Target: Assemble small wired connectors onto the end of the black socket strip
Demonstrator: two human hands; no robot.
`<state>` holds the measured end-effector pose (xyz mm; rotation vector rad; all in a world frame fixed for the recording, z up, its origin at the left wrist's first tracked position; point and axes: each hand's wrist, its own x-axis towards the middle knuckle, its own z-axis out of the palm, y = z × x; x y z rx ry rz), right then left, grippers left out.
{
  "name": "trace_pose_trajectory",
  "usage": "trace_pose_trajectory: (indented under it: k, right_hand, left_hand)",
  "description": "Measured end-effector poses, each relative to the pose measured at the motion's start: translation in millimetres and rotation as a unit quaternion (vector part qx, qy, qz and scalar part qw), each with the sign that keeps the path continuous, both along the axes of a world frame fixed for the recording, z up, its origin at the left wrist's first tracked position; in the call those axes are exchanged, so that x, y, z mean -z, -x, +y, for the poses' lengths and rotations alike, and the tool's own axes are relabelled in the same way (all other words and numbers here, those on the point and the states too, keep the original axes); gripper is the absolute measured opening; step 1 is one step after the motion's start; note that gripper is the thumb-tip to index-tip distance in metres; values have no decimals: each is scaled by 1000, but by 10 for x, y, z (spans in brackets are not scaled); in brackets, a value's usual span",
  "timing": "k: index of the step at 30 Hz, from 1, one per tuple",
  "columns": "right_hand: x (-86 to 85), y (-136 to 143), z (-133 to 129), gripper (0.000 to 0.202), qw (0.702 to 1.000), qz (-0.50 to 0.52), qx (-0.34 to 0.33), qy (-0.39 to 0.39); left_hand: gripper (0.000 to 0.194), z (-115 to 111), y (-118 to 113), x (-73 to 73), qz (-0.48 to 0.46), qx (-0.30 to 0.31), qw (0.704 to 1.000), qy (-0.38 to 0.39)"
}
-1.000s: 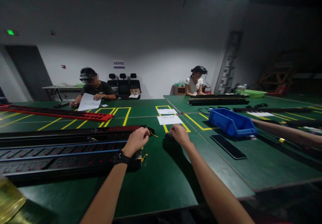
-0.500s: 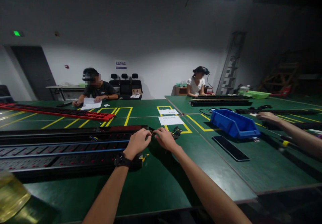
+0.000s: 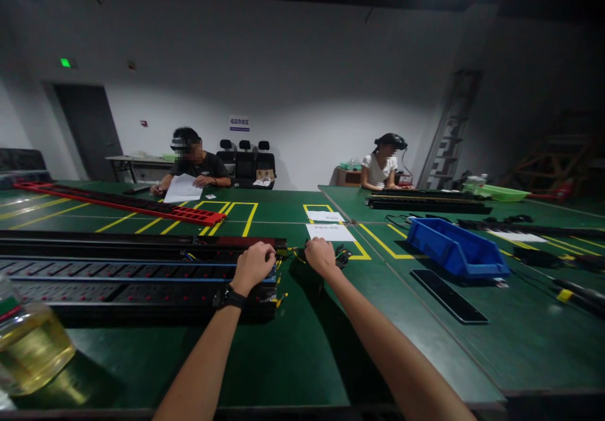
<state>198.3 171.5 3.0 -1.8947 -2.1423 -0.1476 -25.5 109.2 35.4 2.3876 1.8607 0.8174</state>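
Long black strips with rows of socket-like openings and small red dots (image 3: 174, 294) lie side by side at the left, blue edging along them. My left hand (image 3: 255, 265) is closed at the right end of a back strip, its fingers curled over the edge. Yellow and dark wires (image 3: 295, 254) come out of that end and run across the gap to my right hand (image 3: 322, 255). The right hand's fingers are closed around the wires, partly hiding them. Just beyond it lies a dark bundle of wire ends (image 3: 343, 256). More yellow wires (image 3: 282, 299) stick out of the nearer strip.
A blue bin (image 3: 456, 247) and a phone (image 3: 449, 296) are at the right. A bottle of yellow liquid (image 3: 35, 345) stands front left. Paper sheets (image 3: 329, 232) and a red rack-like frame (image 3: 123, 205) lie farther back. Two people (image 3: 201, 169) sit across the green table.
My hands have moved apart, and wires now show between them. The view has shifted left, bringing more of the bottle in. Another person's arm at the right has left the view.
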Motion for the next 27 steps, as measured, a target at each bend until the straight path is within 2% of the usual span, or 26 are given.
trace_pose_trajectory:
  k: [3, 6, 10, 15, 19, 22, 24, 27]
  right_hand:
    - [12, -96, -8, 38, 997, -37, 64, -34]
    - [43, -153, -25, 37, 992, -72, 92, -48]
    - [107, -30, -72, 37, 991, -94, 33, -88]
    - [171, 274, -132, 37, 994, -89, -42, -50]
    - [127, 395, -250, 33, 995, -71, -70, -29]
    - [42, 377, -366, 30, 996, -32, -78, -6]
    - [-19, 308, -417, 28, 997, 3, -78, 29]
    - [-89, 94, -437, 30, 996, 47, -65, 49]
  left_hand:
    - [20, 3, 0, 17, -14, 6, 1000, -2]
    - [21, 12, -1, 23, -17, 9, 1000, 1]
    - [19, 21, -10, 28, -14, 9, 1000, 0]
    - [19, 29, -20, 61, -7, 12, 1000, -1]
    - [20, 26, -10, 67, 11, 20, 1000, -4]
    - [23, -26, -26, 12, 46, 26, 998, -25]
    - [24, -96, -92, -36, 98, 59, 991, -67]
    - [17, -246, -317, -57, 188, 166, 958, -141]
